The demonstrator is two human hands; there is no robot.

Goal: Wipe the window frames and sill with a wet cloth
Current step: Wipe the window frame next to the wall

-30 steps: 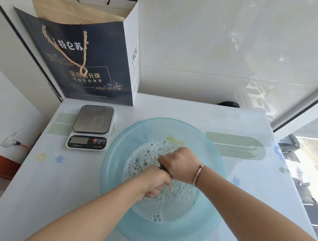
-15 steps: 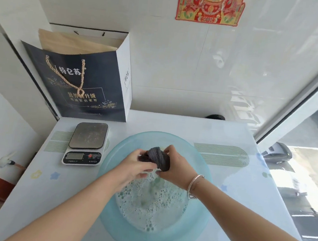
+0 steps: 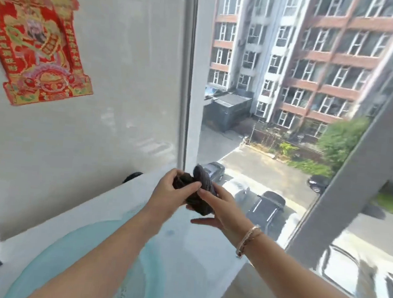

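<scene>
A dark, ribbed knit cloth (image 3: pixel 201 191), bunched into a wad, is held above the desk (image 3: pixel 207 241) before the window frame (image 3: pixel 186 77). The left hand (image 3: pixel 173 194) and right hand (image 3: pixel 219 204) each clench it. Below sits a translucent blue basin (image 3: pixel 77 245). A red-gold paper decoration (image 3: pixel 37 40) hangs on the wall; its writing is unreadable.

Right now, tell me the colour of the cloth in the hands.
Dark grey cloth, seen in the head view.
</scene>
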